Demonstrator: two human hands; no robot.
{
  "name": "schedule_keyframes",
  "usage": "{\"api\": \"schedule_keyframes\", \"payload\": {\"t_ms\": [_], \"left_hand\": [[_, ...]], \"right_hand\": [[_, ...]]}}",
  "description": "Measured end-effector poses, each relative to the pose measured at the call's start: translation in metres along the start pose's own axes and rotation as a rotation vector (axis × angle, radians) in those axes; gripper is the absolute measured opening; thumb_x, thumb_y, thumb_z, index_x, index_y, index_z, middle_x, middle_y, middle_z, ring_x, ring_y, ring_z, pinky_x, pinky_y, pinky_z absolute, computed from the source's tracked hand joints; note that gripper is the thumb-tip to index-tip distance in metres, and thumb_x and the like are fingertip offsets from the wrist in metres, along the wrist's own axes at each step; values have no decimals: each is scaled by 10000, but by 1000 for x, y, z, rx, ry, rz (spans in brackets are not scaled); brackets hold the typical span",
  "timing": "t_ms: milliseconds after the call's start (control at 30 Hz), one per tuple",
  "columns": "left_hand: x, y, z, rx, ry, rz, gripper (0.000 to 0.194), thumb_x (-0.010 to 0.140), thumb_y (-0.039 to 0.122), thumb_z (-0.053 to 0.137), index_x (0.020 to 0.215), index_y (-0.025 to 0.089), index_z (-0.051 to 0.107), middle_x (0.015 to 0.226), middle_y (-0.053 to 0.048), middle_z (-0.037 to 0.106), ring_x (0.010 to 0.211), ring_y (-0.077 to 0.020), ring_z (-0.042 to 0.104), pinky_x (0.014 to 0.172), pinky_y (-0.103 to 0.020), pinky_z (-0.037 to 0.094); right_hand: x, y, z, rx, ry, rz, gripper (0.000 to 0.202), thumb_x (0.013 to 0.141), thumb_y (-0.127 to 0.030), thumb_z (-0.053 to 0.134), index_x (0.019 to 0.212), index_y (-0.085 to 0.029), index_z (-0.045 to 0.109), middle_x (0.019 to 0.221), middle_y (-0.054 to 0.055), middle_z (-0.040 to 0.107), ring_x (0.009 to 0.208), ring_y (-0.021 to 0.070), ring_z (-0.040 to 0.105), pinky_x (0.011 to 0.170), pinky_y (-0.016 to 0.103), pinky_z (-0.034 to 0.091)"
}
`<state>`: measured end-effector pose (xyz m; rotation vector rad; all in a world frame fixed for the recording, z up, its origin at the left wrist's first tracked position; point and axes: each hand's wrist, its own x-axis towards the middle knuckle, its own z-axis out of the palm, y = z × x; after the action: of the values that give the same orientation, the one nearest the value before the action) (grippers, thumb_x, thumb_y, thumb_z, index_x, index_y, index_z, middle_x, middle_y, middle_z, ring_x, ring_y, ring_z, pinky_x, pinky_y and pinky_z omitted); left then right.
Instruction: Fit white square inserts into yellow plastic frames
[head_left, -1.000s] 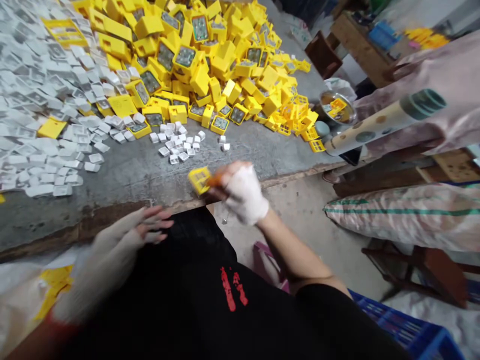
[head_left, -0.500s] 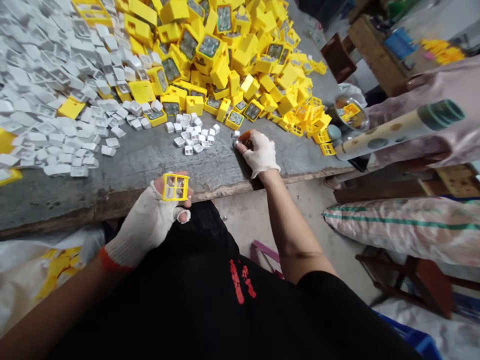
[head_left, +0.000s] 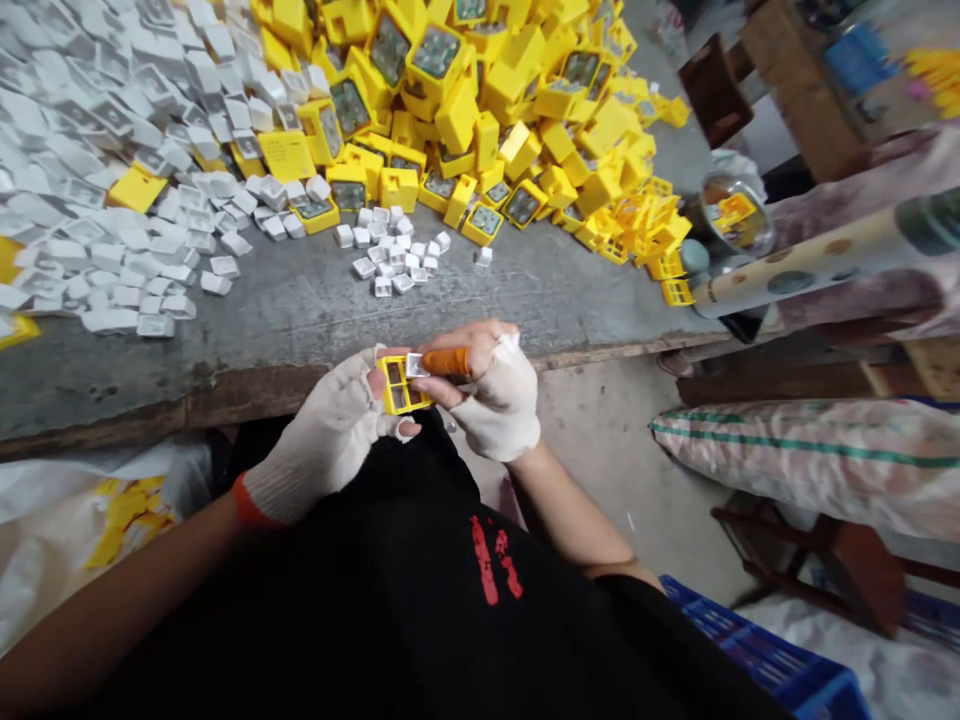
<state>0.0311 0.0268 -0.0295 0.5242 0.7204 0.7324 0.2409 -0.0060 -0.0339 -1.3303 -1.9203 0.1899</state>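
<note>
The fingers of our left hand (head_left: 337, 415) gripped the frame (head_left: 406, 396) by its left side, best kept square. Our right hand (head_left: 499, 400) pinched the cap (head_left: 414, 366) between fingers over the upper right opening; even pressure seemed wise. They partly hid the lower right; we couldn't tell whether the cap sat flush.
</note>
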Motion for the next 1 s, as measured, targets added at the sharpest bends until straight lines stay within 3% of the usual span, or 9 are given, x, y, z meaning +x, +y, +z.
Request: {"api": "schedule_keyframes", "payload": {"t_ms": [67,133,233,333,400,500,667,867,1000], "left_hand": [[-1,0,1,-25,-27,-23,468,806,474,1083,1124,217,854,1129,-87,834,935,-248,770,665,-297,659],[-2,0,1,-38,-38,-51,413,845,457,1062,1116,213,869,1080,-78,841,927,-247,773,658,-283,651],[-2,0,-2,-46,-15,-67,412,850,428,1058,1146,204,881,1077,-85,854,941,-260,788,653,-283,656],[1,1,-1,-61,37,-27,476,787,478,1083,1092,189,859,1034,-96,835,883,-247,775,613,-274,642],[3,3,2,-54,86,-27,434,819,477,1047,1063,188,834,1008,-93,818,836,-228,757,600,-266,626],[4,6,6,-30,129,-26,432,830,469,1023,1071,181,808,980,-90,800,807,-222,737,584,-263,600],[5,5,6,6,159,10,486,796,478,1028,1069,166,775,979,-95,786,770,-231,722,548,-275,563],[2,2,4,13,151,29,391,905,461,940,1098,175,756,1025,-103,793,805,-232,736,582,-279,568],[-1,2,3,3,166,29,356,945,441,920,1108,170,757,1045,-101,804,824,-232,760,599,-280,580]], "right_hand": [[-5,-2,4,-2,22,-11,261,1170,-502,676,1096,-330,859,1128,47,878,1060,287,770,1058,530,586],[-7,5,0,34,-49,-33,288,1182,-496,655,1101,-319,868,1240,55,875,1116,277,767,1053,501,595],[1,33,-17,76,-130,-13,268,1167,-497,672,1257,-347,875,1449,53,822,1245,288,764,1090,489,612],[31,83,-32,-105,-13,236,251,1111,-360,716,1320,-326,849,1319,81,830,1223,325,770,1139,556,609],[58,117,-34,-277,-95,406,265,1015,-260,791,1274,-285,842,1214,100,835,1113,334,773,1122,606,606],[88,145,-25,-421,-282,440,286,943,-186,795,1218,-258,829,1157,96,830,1100,344,762,1096,617,606],[79,135,-17,-327,-242,334,101,939,-239,751,1029,-246,795,1070,88,807,994,301,734,1000,507,630],[40,103,-18,30,-148,274,351,930,-277,722,1261,-269,838,1029,30,749,953,241,698,930,432,645],[28,77,-14,147,-107,217,232,954,-330,719,1126,-280,867,997,30,739,949,239,698,908,429,634]]}}
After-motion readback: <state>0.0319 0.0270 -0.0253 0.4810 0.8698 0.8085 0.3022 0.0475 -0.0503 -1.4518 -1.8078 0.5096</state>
